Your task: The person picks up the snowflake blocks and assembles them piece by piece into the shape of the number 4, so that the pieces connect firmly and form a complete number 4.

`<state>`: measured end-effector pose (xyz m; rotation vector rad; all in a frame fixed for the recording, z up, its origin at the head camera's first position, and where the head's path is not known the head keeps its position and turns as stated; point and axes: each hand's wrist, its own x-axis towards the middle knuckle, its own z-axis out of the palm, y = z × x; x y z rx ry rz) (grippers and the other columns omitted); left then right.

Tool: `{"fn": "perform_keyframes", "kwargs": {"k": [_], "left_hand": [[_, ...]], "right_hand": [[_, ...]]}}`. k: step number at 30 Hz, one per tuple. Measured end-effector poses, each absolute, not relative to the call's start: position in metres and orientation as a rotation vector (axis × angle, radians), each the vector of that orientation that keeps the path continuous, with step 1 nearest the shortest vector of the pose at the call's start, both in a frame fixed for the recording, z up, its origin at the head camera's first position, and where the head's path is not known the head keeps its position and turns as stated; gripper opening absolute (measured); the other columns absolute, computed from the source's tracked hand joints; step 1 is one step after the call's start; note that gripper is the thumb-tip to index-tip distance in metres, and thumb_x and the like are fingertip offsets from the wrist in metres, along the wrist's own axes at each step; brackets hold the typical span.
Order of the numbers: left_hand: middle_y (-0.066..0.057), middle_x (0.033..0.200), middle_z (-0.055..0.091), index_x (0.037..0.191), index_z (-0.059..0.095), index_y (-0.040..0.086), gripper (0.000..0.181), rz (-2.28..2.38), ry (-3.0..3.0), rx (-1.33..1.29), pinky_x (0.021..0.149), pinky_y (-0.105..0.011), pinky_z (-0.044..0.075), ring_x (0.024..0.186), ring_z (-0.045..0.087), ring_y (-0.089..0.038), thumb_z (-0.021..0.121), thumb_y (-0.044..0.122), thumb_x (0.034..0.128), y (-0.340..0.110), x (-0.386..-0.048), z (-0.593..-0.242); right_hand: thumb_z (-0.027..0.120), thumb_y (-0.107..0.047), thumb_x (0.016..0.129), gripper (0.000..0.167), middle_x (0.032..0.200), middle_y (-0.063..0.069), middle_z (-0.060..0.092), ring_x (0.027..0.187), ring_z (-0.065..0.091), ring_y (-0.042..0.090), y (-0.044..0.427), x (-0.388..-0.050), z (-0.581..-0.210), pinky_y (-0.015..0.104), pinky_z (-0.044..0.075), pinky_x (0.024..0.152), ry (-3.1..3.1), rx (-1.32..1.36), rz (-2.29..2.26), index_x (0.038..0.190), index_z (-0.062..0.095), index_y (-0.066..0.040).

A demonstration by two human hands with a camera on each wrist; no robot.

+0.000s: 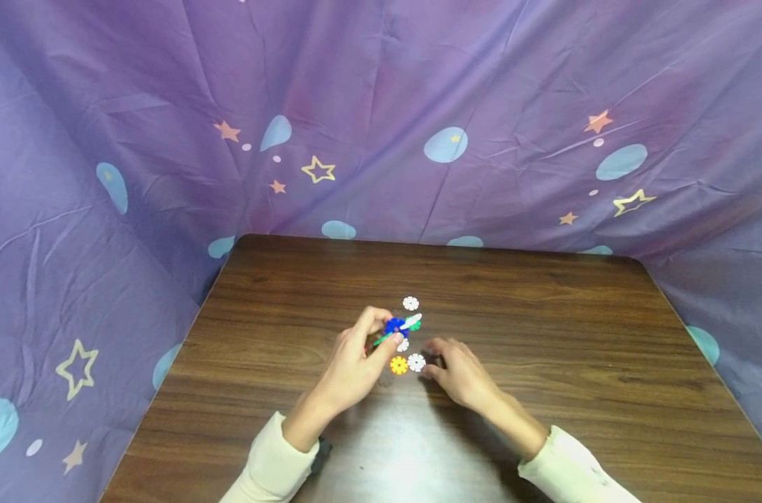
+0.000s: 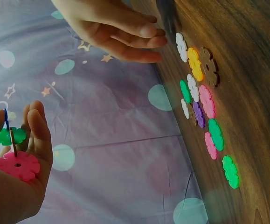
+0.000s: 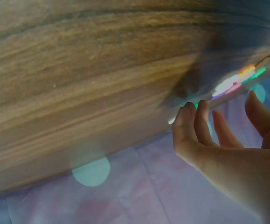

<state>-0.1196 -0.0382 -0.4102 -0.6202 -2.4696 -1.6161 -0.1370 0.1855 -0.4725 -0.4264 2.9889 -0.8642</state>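
Joined discs: a small bunch of notched plastic discs, up over the middle of the table, well apart from its left and right edges. I see a blue disc, a white disc, a green disc and a pink disc; how they are stuck together is hard to see.
Left hand: its thumb and fingers pinch the bunch.
Loose discs: a little group lying on the table under and beside the hands. There is a yellow disc, a purple one, and some white, green, pink and brown ones.
Right hand: just beside the loose discs, fingers bent a bit and apart, with nothing seen in them.
Disc joining: a few look put together, so it seems partly done; the loose ones are not joined.
Wooden table: brown with dark stripes, round far corners, and a bright shine toward the near edge.
Purple cloth: hangs past the far edge and both sides, with stars and blue blobs.
Sleeves: pale, on both arms.
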Motion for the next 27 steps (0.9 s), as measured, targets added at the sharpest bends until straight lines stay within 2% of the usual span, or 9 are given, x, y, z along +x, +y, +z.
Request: {"fn": "perform_keyframes", "kwargs": {"k": [5,9,13,17,22,27], "left_hand": [[0.002,0.097,0.076,0.119,0.061,0.017,0.021,-1.588,-2.456,-0.641,0.066,-0.023,0.049,0.075,0.060,-0.008,0.068,0.019,0.0992,-0.038,-0.120,-0.411],[0.004,0.097,0.076,0.118,0.062,0.017,0.021,-1.558,-2.470,-0.640,0.066,-0.022,0.048,0.076,0.060,-0.007,0.069,0.019,0.0987,-0.039,-0.120,-0.412],[0.003,0.099,0.077,0.120,0.062,0.017,0.022,-1.551,-2.491,-0.631,0.067,-0.023,0.049,0.076,0.060,-0.007,0.069,0.020,0.0986,-0.039,-0.120,-0.413],[0.005,0.096,0.075,0.120,0.062,0.018,0.023,-1.542,-2.498,-0.624,0.064,-0.023,0.047,0.073,0.057,-0.007,0.069,0.020,0.0980,-0.039,-0.120,-0.413],[0.006,0.090,0.071,0.119,0.063,0.018,0.023,-1.528,-2.477,-0.636,0.060,-0.021,0.044,0.068,0.052,-0.006,0.071,0.022,0.0975,-0.039,-0.120,-0.414],[0.005,0.084,0.068,0.116,0.063,0.015,0.023,-1.524,-2.428,-0.663,0.055,-0.021,0.041,0.063,0.046,-0.004,0.073,0.024,0.0971,-0.040,-0.120,-0.415]], "right_hand": [[0.081,-0.015,0.085,0.036,0.112,0.015,0.073,0.107,0.066,0.035,0.183,-0.140,-0.480,0.055,0.052,0.099,3.007,-0.454,-0.812,0.119,0.072,-0.006],[0.082,-0.016,0.085,0.034,0.107,0.012,0.072,0.101,0.063,0.031,0.181,-0.142,-0.483,0.054,0.051,0.093,3.016,-0.442,-0.789,0.117,0.074,-0.009],[0.083,-0.020,0.084,0.034,0.100,0.008,0.067,0.093,0.057,0.025,0.178,-0.142,-0.485,0.047,0.049,0.085,3.021,-0.431,-0.748,0.117,0.076,-0.014],[0.084,-0.020,0.083,0.034,0.096,0.007,0.065,0.093,0.056,0.024,0.176,-0.141,-0.486,0.042,0.046,0.081,3.039,-0.435,-0.702,0.116,0.076,-0.015],[0.085,-0.012,0.079,0.025,0.091,0.004,0.065,0.093,0.057,0.025,0.177,-0.142,-0.486,0.045,0.048,0.082,3.045,-0.392,-0.748,0.100,0.071,-0.013],[0.078,-0.006,0.085,0.018,0.078,-0.002,0.067,0.078,0.059,0.017,0.180,-0.143,-0.481,0.038,0.049,0.073,3.001,-0.269,-0.928,0.089,0.062,-0.013]]}}
